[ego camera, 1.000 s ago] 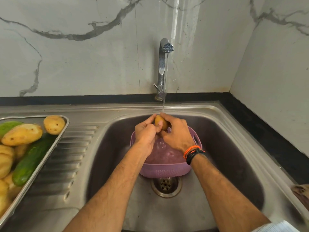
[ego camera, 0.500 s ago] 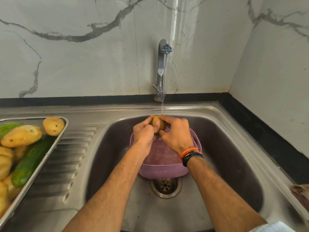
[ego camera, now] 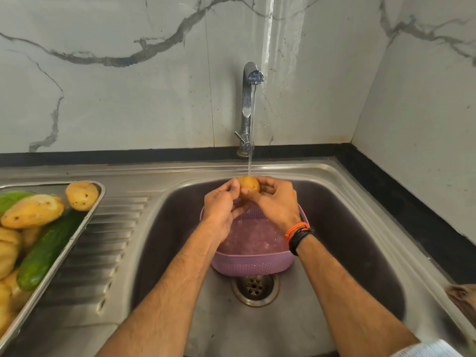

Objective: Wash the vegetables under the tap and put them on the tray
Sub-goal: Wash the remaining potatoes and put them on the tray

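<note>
A small yellow-brown potato (ego camera: 249, 184) sits under the thin stream from the steel tap (ego camera: 249, 99). My left hand (ego camera: 223, 207) and my right hand (ego camera: 277, 202) both hold it between fingers and thumbs, above a purple plastic colander (ego camera: 252, 266) standing in the sink (ego camera: 347, 228). The colander holds water; I see no vegetables in it. On the left, a steel tray (ego camera: 85, 222) carries several potatoes (ego camera: 33, 211) and a cucumber (ego camera: 46, 248).
The tray rests on the ribbed draining board (ego camera: 108, 253). The drain (ego camera: 255, 287) shows just in front of the colander. Marble walls close the back and right. A brownish cloth (ego camera: 463, 297) lies at the right edge.
Both hands have turned the potato under the stream, so more of its top now shows. The hands stay in the same place above the colander.
</note>
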Available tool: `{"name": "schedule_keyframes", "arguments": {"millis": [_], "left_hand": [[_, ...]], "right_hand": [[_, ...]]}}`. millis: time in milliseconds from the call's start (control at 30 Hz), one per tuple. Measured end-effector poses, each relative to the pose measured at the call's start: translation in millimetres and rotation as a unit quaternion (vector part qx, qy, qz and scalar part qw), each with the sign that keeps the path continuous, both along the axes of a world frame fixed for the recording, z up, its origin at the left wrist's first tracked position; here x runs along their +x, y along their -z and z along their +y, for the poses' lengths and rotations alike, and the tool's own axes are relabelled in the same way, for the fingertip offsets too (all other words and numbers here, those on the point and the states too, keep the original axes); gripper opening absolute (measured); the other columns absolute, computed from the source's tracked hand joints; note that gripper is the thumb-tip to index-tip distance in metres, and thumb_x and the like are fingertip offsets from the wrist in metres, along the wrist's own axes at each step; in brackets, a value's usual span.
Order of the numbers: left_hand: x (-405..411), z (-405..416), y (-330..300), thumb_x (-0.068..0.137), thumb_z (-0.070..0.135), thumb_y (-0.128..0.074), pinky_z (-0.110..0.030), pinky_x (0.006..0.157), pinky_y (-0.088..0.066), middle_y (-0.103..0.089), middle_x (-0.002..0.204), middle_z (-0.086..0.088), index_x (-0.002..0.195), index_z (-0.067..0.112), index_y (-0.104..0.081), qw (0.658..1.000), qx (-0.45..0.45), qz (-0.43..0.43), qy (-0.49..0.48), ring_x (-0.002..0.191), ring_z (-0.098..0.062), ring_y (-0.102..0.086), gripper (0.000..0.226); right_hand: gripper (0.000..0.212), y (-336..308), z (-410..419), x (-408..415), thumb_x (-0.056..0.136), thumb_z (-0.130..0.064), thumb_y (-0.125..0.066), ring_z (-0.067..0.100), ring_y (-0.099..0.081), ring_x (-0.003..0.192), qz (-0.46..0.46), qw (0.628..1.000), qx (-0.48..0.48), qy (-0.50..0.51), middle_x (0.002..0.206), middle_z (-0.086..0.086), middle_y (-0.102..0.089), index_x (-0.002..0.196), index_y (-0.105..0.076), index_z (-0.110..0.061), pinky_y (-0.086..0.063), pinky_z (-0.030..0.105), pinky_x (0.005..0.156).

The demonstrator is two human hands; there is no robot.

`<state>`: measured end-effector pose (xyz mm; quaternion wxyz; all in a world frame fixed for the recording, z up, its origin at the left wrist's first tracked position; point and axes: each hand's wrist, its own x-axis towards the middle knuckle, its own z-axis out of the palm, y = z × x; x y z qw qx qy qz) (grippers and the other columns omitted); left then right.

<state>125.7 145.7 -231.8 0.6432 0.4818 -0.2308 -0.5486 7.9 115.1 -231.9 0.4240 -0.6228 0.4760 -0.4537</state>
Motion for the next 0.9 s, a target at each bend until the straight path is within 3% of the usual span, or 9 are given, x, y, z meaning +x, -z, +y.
{"name": "schedule_keyframes", "arguments": {"millis": [67,233,400,500,667,833,900], "left_hand": [[1.5,0.2,-0.5,0.100,0.004,-0.052,-0.039,0.078,-0.060,-0.070,0.108,-0.017,0.131,0.009,-0.060,1.000,0.000,0.011,0.003,0.100,-0.027,-0.070,0.032],[5.6,0.9,-0.1,0.097,0.003,-0.057,-0.037,0.082,-0.060,-0.069,0.116,-0.019,0.132,0.009,-0.060,1.000,-0.001,-0.025,-0.006,0.105,-0.030,-0.069,0.036],[5.3,2.8,2.2,0.095,0.000,-0.060,-0.034,0.081,-0.061,-0.070,0.115,-0.011,0.128,0.010,-0.064,0.995,-0.013,-0.100,0.010,0.105,-0.023,-0.068,0.036],[4.1,2.3,3.7,0.094,-0.001,-0.061,-0.036,0.083,-0.060,-0.070,0.115,-0.013,0.128,0.007,-0.063,0.995,-0.007,-0.096,-0.002,0.105,-0.024,-0.069,0.035],[5.4,-0.2,3.7,0.094,0.000,-0.060,-0.037,0.082,-0.061,-0.069,0.116,-0.015,0.129,0.005,-0.063,0.997,0.005,-0.065,-0.029,0.105,-0.028,-0.069,0.035],[4.1,1.1,4.0,0.094,-0.002,-0.061,-0.035,0.080,-0.061,-0.070,0.112,-0.013,0.129,0.005,-0.062,0.996,-0.003,-0.093,-0.001,0.105,-0.026,-0.069,0.036],[4.2,1.1,4.3,0.093,-0.002,-0.061,-0.033,0.078,-0.061,-0.070,0.112,-0.014,0.128,0.005,-0.063,0.996,0.002,-0.085,-0.007,0.105,-0.026,-0.069,0.035]], "right_hand": [[0.036,0.1,-1.9,-0.1,0.077,-0.015,-0.084,0.005,-0.071,0.090,-0.017,0.999,0.019,-0.024,0.102,0.001,-0.075,0.110,-0.070,-0.017,-0.057,0.020,0.085],[0.053,2.9,-2.0,-1.9,0.080,-0.014,-0.080,0.012,-0.066,0.105,0.147,0.984,-0.084,-0.049,0.116,0.001,-0.071,0.130,-0.062,-0.017,-0.053,0.023,0.096],[0.068,2.1,-3.2,-5.5,0.078,-0.009,-0.079,0.016,-0.058,0.123,0.227,0.960,-0.138,-0.086,0.134,0.004,-0.063,0.141,-0.054,-0.016,-0.039,0.016,0.104],[0.067,3.2,-3.8,-6.7,0.076,-0.009,-0.082,0.016,-0.057,0.125,0.214,0.963,-0.140,-0.081,0.134,0.004,-0.063,0.139,-0.057,-0.016,-0.041,0.024,0.110],[0.059,4.5,-2.1,-3.6,0.071,-0.008,-0.087,0.011,-0.066,0.109,0.139,0.983,-0.115,-0.035,0.119,0.003,-0.071,0.126,-0.067,-0.015,-0.054,0.025,0.097],[0.066,2.4,-3.3,-4.2,0.078,-0.009,-0.080,0.016,-0.057,0.124,0.231,0.961,-0.131,-0.079,0.133,0.003,-0.063,0.139,-0.056,-0.018,-0.039,0.020,0.108],[0.065,3.4,-3.5,-4.0,0.076,-0.011,-0.082,0.016,-0.058,0.123,0.212,0.967,-0.124,-0.070,0.132,0.002,-0.064,0.136,-0.059,-0.020,-0.043,0.027,0.109]]}}
